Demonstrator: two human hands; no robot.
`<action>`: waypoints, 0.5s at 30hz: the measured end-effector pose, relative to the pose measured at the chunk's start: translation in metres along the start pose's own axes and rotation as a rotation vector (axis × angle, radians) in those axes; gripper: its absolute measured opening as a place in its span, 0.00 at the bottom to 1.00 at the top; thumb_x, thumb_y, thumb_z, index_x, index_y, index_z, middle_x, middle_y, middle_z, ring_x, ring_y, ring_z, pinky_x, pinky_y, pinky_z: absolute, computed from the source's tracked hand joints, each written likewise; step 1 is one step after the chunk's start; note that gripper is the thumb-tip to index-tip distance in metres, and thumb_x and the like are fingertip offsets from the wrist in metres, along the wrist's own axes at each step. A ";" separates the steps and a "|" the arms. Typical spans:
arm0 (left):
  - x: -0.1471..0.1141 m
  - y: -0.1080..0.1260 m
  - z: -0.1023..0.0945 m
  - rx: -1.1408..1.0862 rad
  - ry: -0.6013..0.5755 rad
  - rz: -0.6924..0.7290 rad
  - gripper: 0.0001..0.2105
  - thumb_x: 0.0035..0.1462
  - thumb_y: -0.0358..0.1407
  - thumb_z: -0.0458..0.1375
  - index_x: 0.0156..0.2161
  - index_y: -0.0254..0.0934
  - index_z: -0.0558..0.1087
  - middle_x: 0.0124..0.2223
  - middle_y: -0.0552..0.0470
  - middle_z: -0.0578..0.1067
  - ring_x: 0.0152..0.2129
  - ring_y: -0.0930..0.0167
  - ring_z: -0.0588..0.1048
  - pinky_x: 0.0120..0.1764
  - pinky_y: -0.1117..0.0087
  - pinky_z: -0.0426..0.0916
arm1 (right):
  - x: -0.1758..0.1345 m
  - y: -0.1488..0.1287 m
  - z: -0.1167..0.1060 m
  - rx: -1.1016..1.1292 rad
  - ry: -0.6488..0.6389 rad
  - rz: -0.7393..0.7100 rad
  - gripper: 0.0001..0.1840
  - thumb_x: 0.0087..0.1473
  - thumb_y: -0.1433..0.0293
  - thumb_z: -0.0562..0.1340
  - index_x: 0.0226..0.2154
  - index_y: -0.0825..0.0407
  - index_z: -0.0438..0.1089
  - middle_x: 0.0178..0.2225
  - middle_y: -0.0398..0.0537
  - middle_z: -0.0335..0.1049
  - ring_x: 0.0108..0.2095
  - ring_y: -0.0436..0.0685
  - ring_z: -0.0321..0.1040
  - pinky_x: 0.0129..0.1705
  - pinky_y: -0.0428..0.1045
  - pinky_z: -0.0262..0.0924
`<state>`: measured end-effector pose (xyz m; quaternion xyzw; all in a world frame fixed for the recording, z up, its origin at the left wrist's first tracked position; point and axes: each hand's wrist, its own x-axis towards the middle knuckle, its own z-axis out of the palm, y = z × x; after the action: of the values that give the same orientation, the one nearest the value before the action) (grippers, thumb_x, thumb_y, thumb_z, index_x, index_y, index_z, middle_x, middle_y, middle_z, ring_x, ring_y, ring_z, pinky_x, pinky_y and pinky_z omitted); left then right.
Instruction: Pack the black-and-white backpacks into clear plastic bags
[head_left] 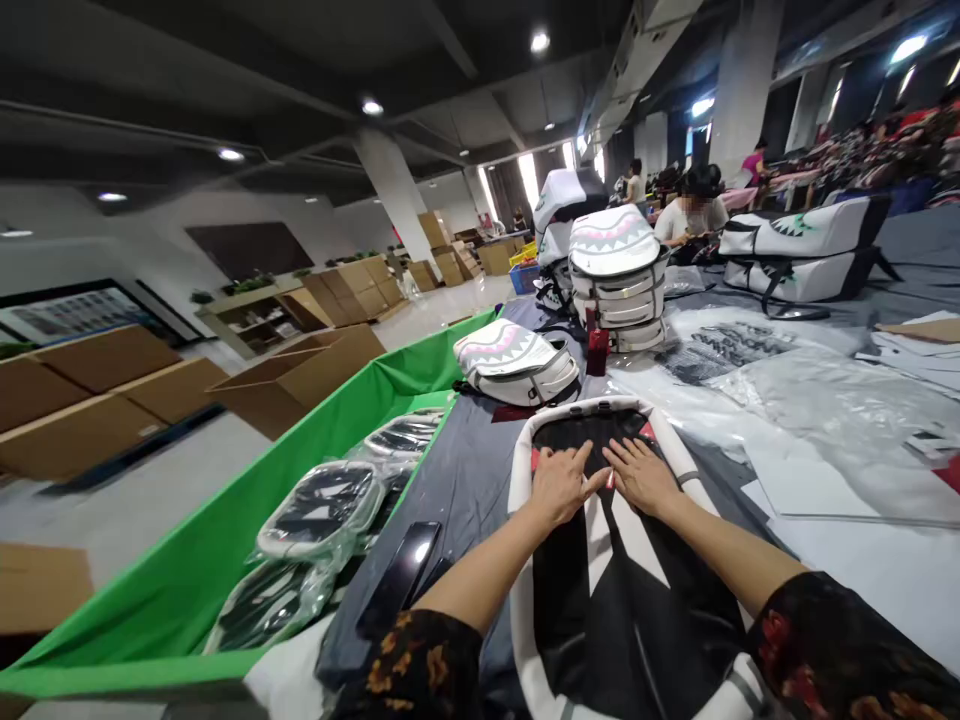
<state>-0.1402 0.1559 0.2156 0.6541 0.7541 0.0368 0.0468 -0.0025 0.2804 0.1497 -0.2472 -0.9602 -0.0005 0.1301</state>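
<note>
A backpack (570, 580) lies in front of me on the grey-covered table, its black panel with white stripes facing up and a white padded border around it. My left hand (559, 487) rests on the upper part of the panel, fingers slightly bent and thumb stretched to the right. Beside it my right hand (642, 476) lies flat with fingers spread, pressing on the same panel. A small red and white bit shows between the hands; I cannot tell what it is. Just beyond, a white backpack (514, 362) with a zigzag pattern lies on the table.
A stack of white backpacks (616, 280) stands further back, with more backpacks (810, 245) at right. Clear plastic bags (840, 400) and white sheets (862, 580) cover the right side. At left, a green-lined bin (300, 440) holds wrapped backpacks (322, 508). A phone (405, 570) lies near its edge. A co-worker (691, 215) sits opposite.
</note>
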 end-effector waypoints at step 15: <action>0.013 -0.009 0.076 -0.320 0.002 -0.008 0.39 0.59 0.61 0.53 0.70 0.63 0.41 0.73 0.63 0.33 0.69 0.47 0.29 0.66 0.32 0.32 | 0.104 0.186 -0.002 0.213 0.189 0.557 0.11 0.57 0.67 0.57 0.30 0.52 0.75 0.30 0.54 0.78 0.33 0.61 0.76 0.33 0.50 0.64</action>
<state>-0.1421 0.1669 0.1391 0.6351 0.7413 0.1570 0.1498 -0.0015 0.4929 0.1662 -0.4847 -0.8337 0.1127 0.2392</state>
